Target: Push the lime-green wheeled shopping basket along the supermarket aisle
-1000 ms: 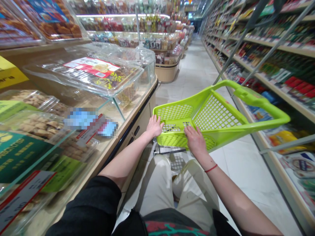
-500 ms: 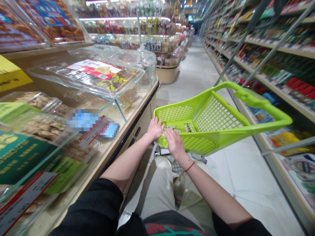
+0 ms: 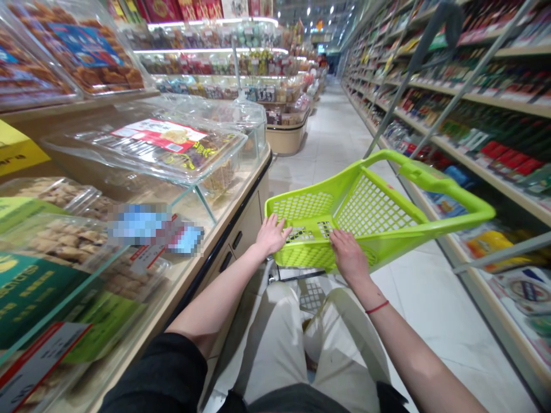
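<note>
A lime-green plastic shopping basket point(image 3: 370, 206) is carried above a wire cart frame point(image 3: 312, 295), directly ahead of the beige trousers point(image 3: 275, 344), with its long handle angled toward the shelving on the right. Only its perforated walls and floor are seen inside. The left hand point(image 3: 271, 235) is laid on the basket's near rim with the fingers splayed, and the right hand point(image 3: 350, 256) is placed on the same rim farther along. The grip of each hand is wide, and no closed hold is seen. The hands are set well apart, whereas the right hand was just beside the left half a second earlier.

To the left, a glass display case point(image 3: 202, 195) stands on a beige wooden surface point(image 3: 189, 269), near the left hand. Clear plastic boxes of biscuits point(image 3: 73, 235) are stacked in it, and a flat tray with a red label point(image 3: 146, 155) is placed higher up. A label point(image 3: 138, 223) is too pixelated to be read. Packaged goods are lined up on a long shelf point(image 3: 473, 115) to the right, beyond the basket, and a pale tiled floor point(image 3: 447, 310) runs between the displays.
</note>
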A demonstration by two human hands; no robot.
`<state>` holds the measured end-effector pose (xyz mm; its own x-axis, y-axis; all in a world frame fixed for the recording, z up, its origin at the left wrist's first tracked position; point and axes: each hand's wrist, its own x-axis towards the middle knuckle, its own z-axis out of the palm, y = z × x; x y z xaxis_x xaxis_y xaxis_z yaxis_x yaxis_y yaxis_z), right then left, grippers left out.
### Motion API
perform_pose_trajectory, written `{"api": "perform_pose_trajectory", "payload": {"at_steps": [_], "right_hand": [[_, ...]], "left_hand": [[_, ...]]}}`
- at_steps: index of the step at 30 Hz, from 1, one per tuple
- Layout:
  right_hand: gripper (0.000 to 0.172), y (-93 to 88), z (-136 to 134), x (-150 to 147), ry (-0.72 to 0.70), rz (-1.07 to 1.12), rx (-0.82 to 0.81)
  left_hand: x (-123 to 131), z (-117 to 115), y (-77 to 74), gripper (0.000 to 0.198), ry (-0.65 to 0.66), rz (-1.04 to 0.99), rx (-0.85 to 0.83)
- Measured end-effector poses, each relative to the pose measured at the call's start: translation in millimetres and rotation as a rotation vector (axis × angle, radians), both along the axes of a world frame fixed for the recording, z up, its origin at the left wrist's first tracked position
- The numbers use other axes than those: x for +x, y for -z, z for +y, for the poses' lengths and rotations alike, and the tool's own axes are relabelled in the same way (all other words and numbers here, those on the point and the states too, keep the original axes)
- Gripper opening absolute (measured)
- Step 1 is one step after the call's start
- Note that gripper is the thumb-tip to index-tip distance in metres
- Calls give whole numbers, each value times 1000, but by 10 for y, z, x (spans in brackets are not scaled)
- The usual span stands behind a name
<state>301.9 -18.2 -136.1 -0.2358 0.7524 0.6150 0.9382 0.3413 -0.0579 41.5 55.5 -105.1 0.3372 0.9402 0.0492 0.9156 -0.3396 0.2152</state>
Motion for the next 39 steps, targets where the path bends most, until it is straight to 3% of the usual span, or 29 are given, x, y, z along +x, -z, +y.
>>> {"api": "perform_pose_trajectory", "payload": {"at_steps": [7,15,19,25,28,31,35,39], "right_hand": [[39,-18,53,-208,-10,-35,-19],[45,-32,-41,-437,-62,-96,-37],[46,-60,-65,-182,-51,-147,-19],[43,-186,-57,543,142,-128,17],[41,-224,-18,718,221,-77,41],[39,-191,28,604,250,-35,50],[44,-83,56,181,165,-20,9],[45,-29,50,-105,89,-31,-35]], "left_hand": [[244,-326,-76,63,326,-44,38],[216,-394,-25,55,298,-47,22],[197,-391,-22,55,323,-44,48],[78,-382,-21,58,475,-2,123],[7,-368,15,58,536,27,130],[-39,-360,61,58,570,27,175],[-48,-368,70,60,567,36,193],[13,-334,23,67,398,14,157]]}}
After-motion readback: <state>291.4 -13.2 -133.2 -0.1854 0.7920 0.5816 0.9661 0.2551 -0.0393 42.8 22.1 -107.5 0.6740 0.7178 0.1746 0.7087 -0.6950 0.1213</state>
